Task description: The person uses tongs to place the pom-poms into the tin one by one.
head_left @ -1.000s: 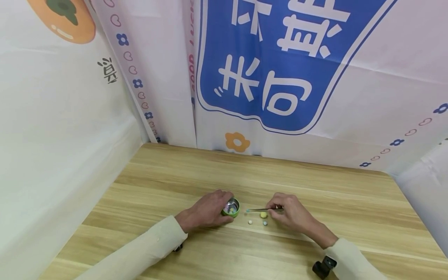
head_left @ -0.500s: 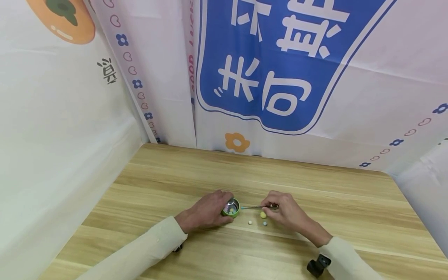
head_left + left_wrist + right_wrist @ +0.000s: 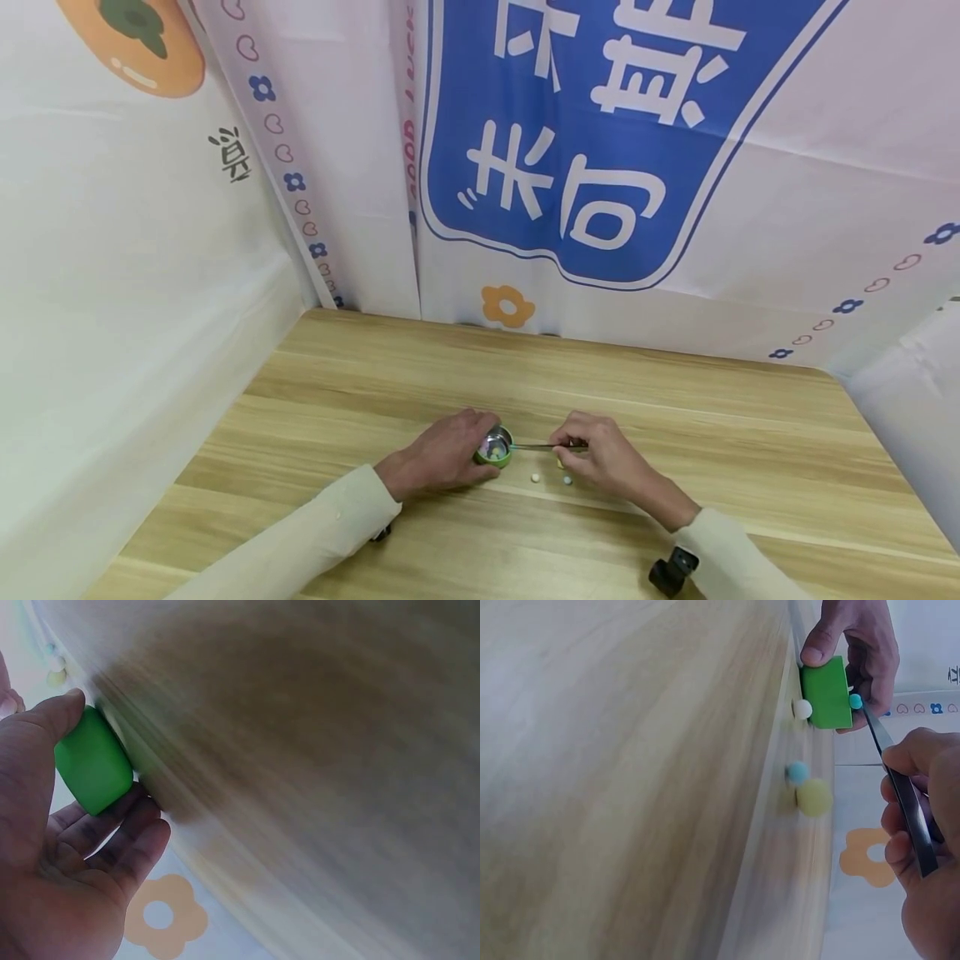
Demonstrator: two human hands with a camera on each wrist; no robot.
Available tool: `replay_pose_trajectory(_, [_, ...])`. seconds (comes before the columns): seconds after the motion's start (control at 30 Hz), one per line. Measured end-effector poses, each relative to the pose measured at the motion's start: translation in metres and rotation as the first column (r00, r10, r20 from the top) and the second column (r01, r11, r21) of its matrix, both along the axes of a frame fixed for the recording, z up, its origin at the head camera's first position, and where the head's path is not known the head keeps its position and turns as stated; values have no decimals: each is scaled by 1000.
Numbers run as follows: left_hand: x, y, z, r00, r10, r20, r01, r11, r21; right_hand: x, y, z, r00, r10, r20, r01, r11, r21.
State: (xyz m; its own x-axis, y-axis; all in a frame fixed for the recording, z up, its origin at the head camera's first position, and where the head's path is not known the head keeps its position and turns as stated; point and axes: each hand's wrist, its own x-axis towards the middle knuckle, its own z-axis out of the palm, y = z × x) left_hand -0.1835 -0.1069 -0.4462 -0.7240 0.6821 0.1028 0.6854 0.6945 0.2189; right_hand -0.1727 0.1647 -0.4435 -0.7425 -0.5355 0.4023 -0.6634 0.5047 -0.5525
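In the head view my left hand (image 3: 446, 452) holds a small round green bowl (image 3: 507, 457) with a metal inside, thumb and fingers on opposite sides. Several small pale balls lie inside it. My right hand (image 3: 611, 460) grips tweezers (image 3: 534, 447) that point left. At their tips a turquoise ball (image 3: 856, 701) is pinched, right by the bowl's rim. On the table between the hands lie a white ball (image 3: 536, 478) and a light blue ball (image 3: 567, 480). A larger yellow ball (image 3: 814, 797) sits beside them, mostly covered by my right fingers in the head view.
The wooden table (image 3: 375, 367) runs back to a white printed cloth (image 3: 360, 167) hanging behind it. Another stretch of white cloth stands along the left side. A black wrist camera (image 3: 673, 572) sits at the right sleeve.
My right hand has moved left, bringing the tweezers and turquoise ball up to the bowl's rim. The left hand and the bowl have stayed put.
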Motion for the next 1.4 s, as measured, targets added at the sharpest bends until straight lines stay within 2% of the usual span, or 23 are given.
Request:
replay_pose_trajectory(0.17, [0,0,-1,1000,10,3,-10,1000,0,0,-4,-1,999,-6,39,5,1000,7])
replay_pose_trajectory(0.7, [0,1,-1,1000,9,3,-9,1000,9,0,-9,-4,996,-20,91,15,999,51])
replay_pose_trajectory(1.4, [0,1,0,1000,15,14,-15,1000,-8,3,0,-4,985,-58,162,48,996,69])
